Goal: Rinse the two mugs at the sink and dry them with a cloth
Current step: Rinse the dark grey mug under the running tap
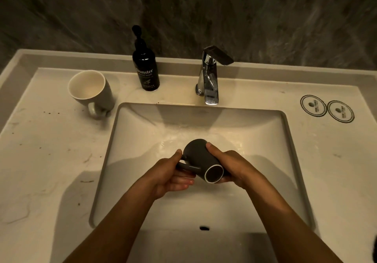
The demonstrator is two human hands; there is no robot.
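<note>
Nearest, both hands meet over the middle of the sink (106,160), and between them lies the dark mug (201,158), tipped on its side. Its long axis runs from near right to far left: the open mouth, a pale rim around a dark inside, faces back toward the person, and the base points away toward the faucet (210,79). The left hand (173,175) is closed on the handle, thumb on top and fingers curled beneath; the right hand (230,165) wraps the body from the other side, thumb laid along the upper wall. So the mug is clamped from both sides, held clear of the basin floor, which glistens wet below it.

I see no stream falling from the spout, which sits well beyond the mug's base; a rinse would likely mean carrying the mug away from the body and turning its mouth upward.

Farther off, on the tabletop (51,171) to the left, the pale mug (91,91) stands well apart, leaning, mouth open toward the camera, handle nearest. It looks cream inside and grey outside. Beyond it is a black soap bottle (145,69). No cloth is in view.
</note>
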